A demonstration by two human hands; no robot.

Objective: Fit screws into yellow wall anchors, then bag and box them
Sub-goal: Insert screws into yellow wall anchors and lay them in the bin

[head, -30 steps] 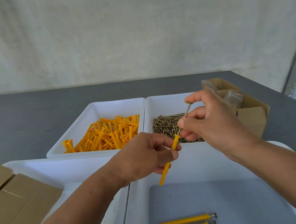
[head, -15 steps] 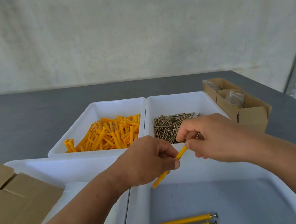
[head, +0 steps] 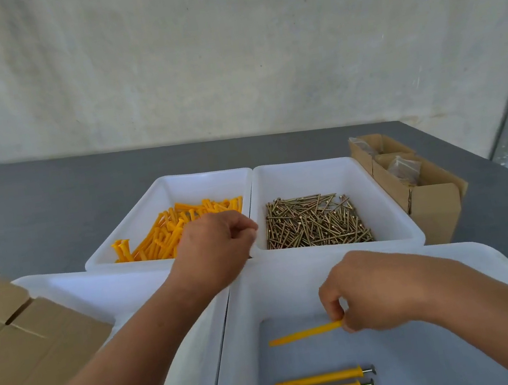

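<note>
Third anchor going into the near bin, most of the job still ahead.

The yellow anchor (head: 305,333) hangs low inside the near bin (head: 245,293), tip pointing left. The right hand (head: 372,293) pinches its head end between thumb and fingers, which hide any screw head. Below it, two finished anchors (head: 319,379) lie side by side on the bin floor, screw heads showing. The left hand (head: 218,248) hovers over the loose anchors (head: 160,237) with curled fingers; whether it holds one I cannot tell. The screws (head: 314,222) fill the next bin. By my reading, only two or three sets are fitted. Bagging and boxing look not yet begun here, though a cardboard box (head: 434,207) on the right holds some bags (head: 403,168).
</note>
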